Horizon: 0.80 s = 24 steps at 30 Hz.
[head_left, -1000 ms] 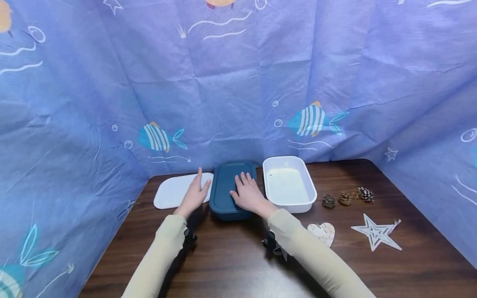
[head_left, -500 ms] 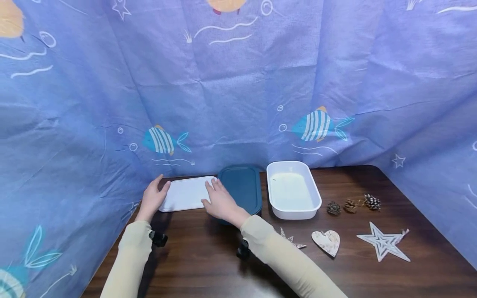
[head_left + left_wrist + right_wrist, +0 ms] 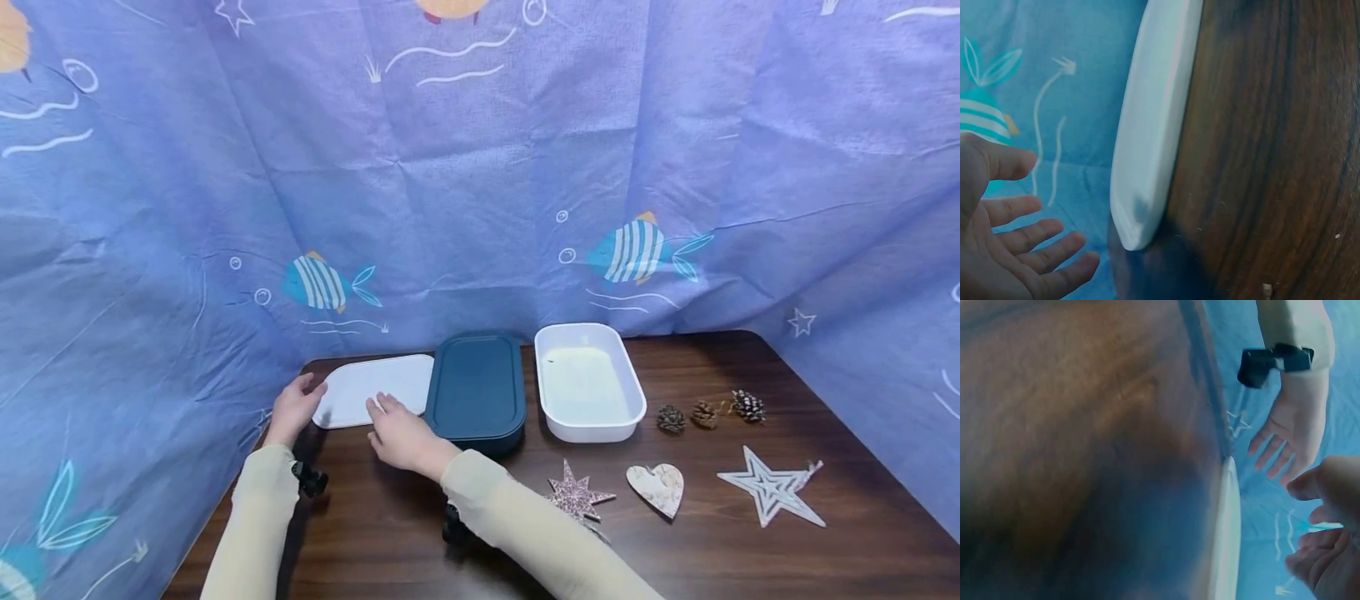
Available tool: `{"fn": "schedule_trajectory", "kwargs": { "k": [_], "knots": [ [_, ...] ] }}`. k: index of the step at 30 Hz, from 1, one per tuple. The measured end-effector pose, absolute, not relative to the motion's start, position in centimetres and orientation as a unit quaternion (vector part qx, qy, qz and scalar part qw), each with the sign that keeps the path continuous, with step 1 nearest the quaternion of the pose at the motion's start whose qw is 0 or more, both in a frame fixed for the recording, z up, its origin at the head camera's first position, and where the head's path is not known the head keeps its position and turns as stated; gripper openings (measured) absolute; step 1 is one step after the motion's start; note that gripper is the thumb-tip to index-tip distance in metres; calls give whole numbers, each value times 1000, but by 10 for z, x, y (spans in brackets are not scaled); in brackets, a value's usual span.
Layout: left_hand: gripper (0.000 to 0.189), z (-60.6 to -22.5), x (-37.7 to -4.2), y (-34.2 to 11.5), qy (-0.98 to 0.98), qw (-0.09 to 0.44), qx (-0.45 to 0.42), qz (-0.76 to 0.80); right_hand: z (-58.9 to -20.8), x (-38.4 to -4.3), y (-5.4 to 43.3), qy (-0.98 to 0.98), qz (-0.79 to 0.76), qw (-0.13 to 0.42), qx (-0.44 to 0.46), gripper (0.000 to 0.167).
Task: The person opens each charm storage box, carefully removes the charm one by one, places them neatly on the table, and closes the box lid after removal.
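Observation:
A white lid [image 3: 378,385] lies flat on the table at the back left. My left hand [image 3: 294,410] is at its left end, fingers loosely spread; in the left wrist view the hand [image 3: 1022,231] stands apart from the lid [image 3: 1150,125] with nothing in its palm. My right hand [image 3: 403,435] hovers by the lid's front edge, holding nothing, its fingers [image 3: 1322,547] slightly bent in the right wrist view. Right beside the lid is a dark blue lidded container [image 3: 478,387]. To its right stands an open white container [image 3: 592,422] with a small dark speck inside.
Several decorations lie at the right: a pink glitter star [image 3: 576,493], a wooden heart [image 3: 657,489], a large white star [image 3: 771,486] and pine cones [image 3: 705,414]. A blue curtain [image 3: 465,208] hangs behind the wooden table [image 3: 390,533].
My right hand has left the blue container's top, moving left and then toward me to the white lid's front. The left hand has shifted left to the lid's far left end.

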State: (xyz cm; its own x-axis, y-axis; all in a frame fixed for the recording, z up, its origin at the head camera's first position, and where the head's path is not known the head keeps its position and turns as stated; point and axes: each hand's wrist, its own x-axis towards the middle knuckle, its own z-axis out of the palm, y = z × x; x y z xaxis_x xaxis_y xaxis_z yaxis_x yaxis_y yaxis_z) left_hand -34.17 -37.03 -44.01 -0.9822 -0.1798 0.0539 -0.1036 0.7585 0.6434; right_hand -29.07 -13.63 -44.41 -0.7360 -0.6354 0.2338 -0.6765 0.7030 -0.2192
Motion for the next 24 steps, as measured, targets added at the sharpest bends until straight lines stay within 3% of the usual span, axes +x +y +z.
{"fn": "schedule_trajectory", "kwargs": {
  "k": [8,19,24],
  "knots": [
    [71,-454,-347,-378,-929,17,94,-359,-461,-279,-152,-910,185,29,369,54],
    [68,-474,-351,-387,-933,23,84,-349,-493,-290,-151,-946,223,-24,234,63],
    [62,-477,-352,-385,-940,17,86,-329,-498,-296,-146,-940,253,-67,217,66]
  ]
}}
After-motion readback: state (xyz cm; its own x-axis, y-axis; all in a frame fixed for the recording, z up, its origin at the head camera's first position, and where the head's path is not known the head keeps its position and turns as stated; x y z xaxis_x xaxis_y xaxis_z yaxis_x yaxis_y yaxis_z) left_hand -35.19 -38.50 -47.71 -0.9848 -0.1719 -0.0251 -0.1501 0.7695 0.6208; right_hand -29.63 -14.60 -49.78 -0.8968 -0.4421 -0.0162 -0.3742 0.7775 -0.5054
